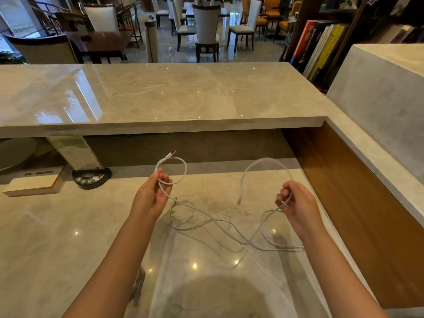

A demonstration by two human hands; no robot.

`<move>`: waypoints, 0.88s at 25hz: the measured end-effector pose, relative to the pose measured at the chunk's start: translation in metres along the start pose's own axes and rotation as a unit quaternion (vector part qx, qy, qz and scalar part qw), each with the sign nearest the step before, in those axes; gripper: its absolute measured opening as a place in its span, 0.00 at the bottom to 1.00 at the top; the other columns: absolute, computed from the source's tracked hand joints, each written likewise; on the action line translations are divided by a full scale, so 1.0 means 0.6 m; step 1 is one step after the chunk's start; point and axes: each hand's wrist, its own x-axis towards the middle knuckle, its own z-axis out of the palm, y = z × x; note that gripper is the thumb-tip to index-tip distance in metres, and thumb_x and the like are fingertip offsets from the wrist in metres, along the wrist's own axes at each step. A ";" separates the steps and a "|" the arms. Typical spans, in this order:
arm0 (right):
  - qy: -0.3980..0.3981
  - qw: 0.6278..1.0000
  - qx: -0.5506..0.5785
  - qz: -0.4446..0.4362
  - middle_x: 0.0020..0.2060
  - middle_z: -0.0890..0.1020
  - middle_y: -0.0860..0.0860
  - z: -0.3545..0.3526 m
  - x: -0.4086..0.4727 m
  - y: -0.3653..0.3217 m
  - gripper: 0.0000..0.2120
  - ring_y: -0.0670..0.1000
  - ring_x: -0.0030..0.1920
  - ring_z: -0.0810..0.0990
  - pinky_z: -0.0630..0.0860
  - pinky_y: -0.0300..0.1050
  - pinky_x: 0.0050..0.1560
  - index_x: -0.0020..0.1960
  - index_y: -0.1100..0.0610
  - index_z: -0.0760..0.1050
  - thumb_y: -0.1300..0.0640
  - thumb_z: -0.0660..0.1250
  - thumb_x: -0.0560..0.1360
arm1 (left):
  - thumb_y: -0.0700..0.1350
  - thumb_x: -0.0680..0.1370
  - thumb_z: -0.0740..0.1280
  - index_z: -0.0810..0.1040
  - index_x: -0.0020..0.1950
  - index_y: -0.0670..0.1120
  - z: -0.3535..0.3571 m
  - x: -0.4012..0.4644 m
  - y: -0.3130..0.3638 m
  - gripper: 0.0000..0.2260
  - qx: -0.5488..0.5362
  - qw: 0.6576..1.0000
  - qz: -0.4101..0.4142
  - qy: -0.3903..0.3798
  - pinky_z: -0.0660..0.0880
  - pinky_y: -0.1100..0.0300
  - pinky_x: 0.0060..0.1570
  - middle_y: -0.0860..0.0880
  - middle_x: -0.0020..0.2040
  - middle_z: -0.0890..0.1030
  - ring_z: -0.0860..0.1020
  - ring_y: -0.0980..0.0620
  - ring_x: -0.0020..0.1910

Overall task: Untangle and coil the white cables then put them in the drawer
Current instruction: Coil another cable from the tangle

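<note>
White cables (207, 222) lie tangled on the lower marble counter (68, 226) between my hands. My left hand (151, 196) is raised above the counter and holds a small loop of white cable (183, 165); a plug end sticks up at its top. My right hand (296, 203) pinches another white cable (257, 164), which arches up and hangs down to a plug end left of that hand. From both hands the cables trail down and cross over each other on the counter. No drawer is visible.
A raised marble ledge (160, 97) runs across above the counter. Under it at the left stand a clear sign holder (75, 152) on a black base (91, 177), and a flat white box (32, 183). A wooden side panel (344, 191) borders the right.
</note>
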 end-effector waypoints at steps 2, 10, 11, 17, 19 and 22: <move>0.060 0.998 -0.005 0.036 0.26 0.75 0.50 -0.027 0.028 0.000 0.11 0.51 0.32 0.75 0.77 0.40 0.33 0.41 0.60 0.73 0.61 0.57 0.79 | 0.40 0.80 0.60 0.78 0.48 0.40 -0.013 0.002 0.013 0.08 -0.003 1.000 -0.003 0.008 0.79 0.64 0.34 0.48 0.30 0.79 0.78 0.58 0.28; 0.023 0.690 -0.717 -0.101 0.39 0.79 0.52 0.010 0.018 0.007 0.16 0.52 0.38 0.75 0.69 0.43 0.38 0.41 0.56 0.73 0.47 0.55 0.79 | 0.40 0.80 0.60 0.77 0.51 0.41 -0.001 -0.029 -0.002 0.07 0.039 0.998 -0.028 -0.049 0.78 0.65 0.34 0.50 0.28 0.77 0.76 0.59 0.26; -0.038 0.742 -0.654 -0.142 0.42 0.79 0.49 0.042 -0.007 0.017 0.12 0.50 0.42 0.75 0.69 0.42 0.41 0.45 0.55 0.76 0.49 0.58 0.79 | 0.40 0.79 0.60 0.77 0.50 0.41 0.007 -0.035 -0.013 0.07 0.036 0.997 -0.035 -0.059 0.79 0.65 0.34 0.50 0.28 0.77 0.76 0.59 0.25; -0.321 0.883 -0.343 0.011 0.40 0.84 0.51 0.129 -0.077 0.054 0.10 0.45 0.40 0.82 0.75 0.35 0.46 0.55 0.55 0.79 0.61 0.63 0.76 | 0.40 0.79 0.59 0.78 0.51 0.40 0.026 -0.059 -0.055 0.08 0.091 0.988 -0.046 -0.114 0.79 0.64 0.36 0.50 0.30 0.76 0.76 0.58 0.27; -0.314 0.890 -0.331 0.019 0.34 0.83 0.49 0.117 -0.072 0.041 0.08 0.43 0.33 0.78 0.75 0.35 0.40 0.49 0.56 0.81 0.64 0.65 0.74 | 0.40 0.80 0.59 0.78 0.53 0.41 0.020 -0.063 -0.052 0.08 0.163 0.979 -0.027 -0.120 0.80 0.62 0.39 0.49 0.31 0.76 0.76 0.57 0.29; -0.348 0.840 -0.415 0.036 0.33 0.82 0.48 0.093 -0.052 0.018 0.06 0.42 0.31 0.76 0.73 0.36 0.36 0.46 0.56 0.82 0.62 0.68 0.73 | 0.41 0.80 0.61 0.78 0.57 0.40 0.007 -0.065 -0.048 0.10 0.339 0.935 0.010 -0.105 0.80 0.60 0.43 0.48 0.32 0.75 0.76 0.55 0.31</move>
